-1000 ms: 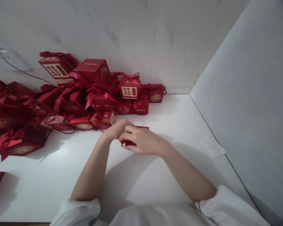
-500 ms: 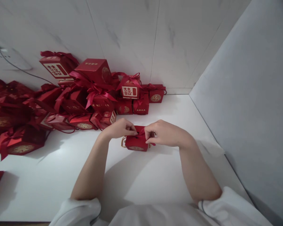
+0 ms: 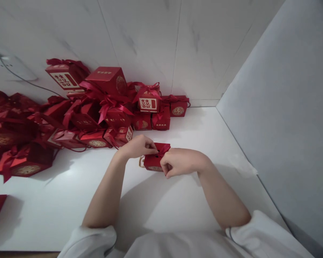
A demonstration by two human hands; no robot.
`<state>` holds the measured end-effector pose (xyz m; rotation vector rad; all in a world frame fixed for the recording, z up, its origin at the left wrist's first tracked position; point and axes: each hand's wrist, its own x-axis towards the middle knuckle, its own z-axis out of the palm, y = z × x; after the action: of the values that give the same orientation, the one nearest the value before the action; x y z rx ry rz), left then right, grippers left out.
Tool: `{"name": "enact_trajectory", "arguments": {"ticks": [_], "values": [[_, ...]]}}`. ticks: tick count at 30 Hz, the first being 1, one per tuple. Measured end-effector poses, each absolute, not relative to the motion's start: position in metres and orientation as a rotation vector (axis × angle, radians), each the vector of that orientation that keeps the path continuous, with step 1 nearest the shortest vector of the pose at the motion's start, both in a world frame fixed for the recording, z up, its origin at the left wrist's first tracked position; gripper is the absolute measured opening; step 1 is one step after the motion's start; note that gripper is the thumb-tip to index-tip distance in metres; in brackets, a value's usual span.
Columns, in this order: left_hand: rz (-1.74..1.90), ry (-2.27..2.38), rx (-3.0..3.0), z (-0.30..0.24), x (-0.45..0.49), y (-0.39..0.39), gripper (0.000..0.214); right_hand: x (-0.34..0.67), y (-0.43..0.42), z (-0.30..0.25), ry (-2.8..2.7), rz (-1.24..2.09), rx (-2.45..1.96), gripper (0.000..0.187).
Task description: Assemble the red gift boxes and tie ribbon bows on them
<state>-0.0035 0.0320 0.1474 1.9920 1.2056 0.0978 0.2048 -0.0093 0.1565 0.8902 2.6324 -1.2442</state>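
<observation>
Stacked boxes (image 3: 117, 116) stand behind (mostly left); single box (image 3: 152, 161) beneath the hands (image 3: 141, 146) (image 3: 181, 161).

red box (image 3: 152, 161), gold emblem (image 3: 154, 168), crimson ribbon (image 3: 165, 148)

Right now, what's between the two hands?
The head view shows red ribbon and part of the small red box between the left hand and the right hand.

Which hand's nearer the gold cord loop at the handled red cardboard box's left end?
Left. The left hand is just beyond the gold cord loop, its fingers at the red box; the right hand is across the box, over its right end.
</observation>
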Motion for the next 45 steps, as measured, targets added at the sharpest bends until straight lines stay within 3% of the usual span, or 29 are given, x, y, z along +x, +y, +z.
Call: {"name": "enact_trajectory", "arguments": {"ticks": [5,13,19,27,37,45], "values": [[0.101,1.256,2.013,0.147,-0.001,0.03,0.035,0.199,-0.013,0.154,2.696,-1.172,0.908,0.006],[0.064,1.265,2.13,0.15,0.001,0.028,0.02,0.214,-0.007,0.163,2.627,-1.357,0.98,0.005],[0.031,1.219,2.142,0.152,-0.004,0.03,0.027,0.248,0.011,0.154,2.578,-1.018,1.766,0.024],[0.065,1.142,2.041,0.159,-0.009,0.027,0.037,0.233,0.014,0.148,2.642,-1.093,1.719,0.037],[0.173,1.186,2.054,0.15,-0.003,0.03,0.017,0.226,0.018,0.142,2.8,-1.122,1.671,0.013],[0.147,1.142,2.107,0.147,-0.002,0.031,0.016,0.225,0.023,0.138,2.754,-1.192,1.66,0.01]]}}
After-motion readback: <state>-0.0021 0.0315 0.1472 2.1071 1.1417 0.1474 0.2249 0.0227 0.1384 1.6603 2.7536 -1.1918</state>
